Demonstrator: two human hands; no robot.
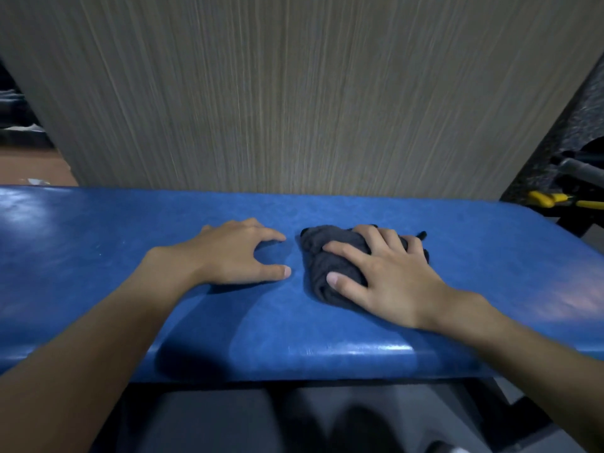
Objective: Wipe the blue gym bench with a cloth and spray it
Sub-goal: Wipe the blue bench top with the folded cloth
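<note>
Blue gym bench (108,256), seen from above, running across the view from left to right. Its padded top is covered in smooth, glossy blue vinyl with faint mottling; pale reflections lie on the left part and on the rounded near edge, which curves down into shadow. The right end has a rounded corner.

Cloth (322,256): dark grey, soft and matte, bunched into creased folds, lying on the bench top right of centre. The right hand (389,276) lies over it palm down, fingers spread wide and bent only slightly, thumb resting on the cloth's near side. The cloth shows past the fingertips at left and far right.

The left hand (235,253) rests on bare vinyl just beside the cloth, apart from it, holding nothing. Its fingers are loosely arched with the tips on the surface and the thumb stretched out. Both forearms are bare.

Behind the bench stands a panel (294,93) with fine vertical beige-grey wood grain. At far right: a dark speckled surface (562,132), a grey bar (585,170) and a yellow part (545,199), too blurred to identify. Below the bench lies grey floor (209,416).
</note>
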